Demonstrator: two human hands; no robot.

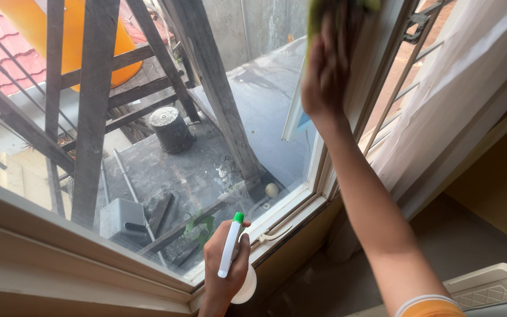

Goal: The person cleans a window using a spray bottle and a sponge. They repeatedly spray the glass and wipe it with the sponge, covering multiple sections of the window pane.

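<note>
**Hands at the window: spray bottle low, cloth high**

Our left hand point(225, 264) sits low in the view, at the bottom corner of the window frame point(289, 220). Its fingers are wrapped tight around a white spray bottle point(230, 249) with a green tip, which points upward and leans a little to the right. Part of the bottle's round white body shows below the palm.

Beyond the glass pane point(247, 100) we see weathered wooden beams point(98, 105) crossing the left and middle of the view, a dark bucket point(171, 129) standing on a grey rooftop, a grey box point(123, 218) nearer to us, and a large orange tank point(74, 32) at the upper left.

Further right, our right hand point(327, 64) is raised high, the arm stretching up from the lower right. It presses a yellow-green cloth point(318, 12) flat against the upper part of the pane, just beside the white frame upright. The cloth is partly cut off by the top edge and partly hidden behind the fingers.

To the far right, a pale curtain point(459, 76) hangs beside metal window bars point(409, 64).
</note>
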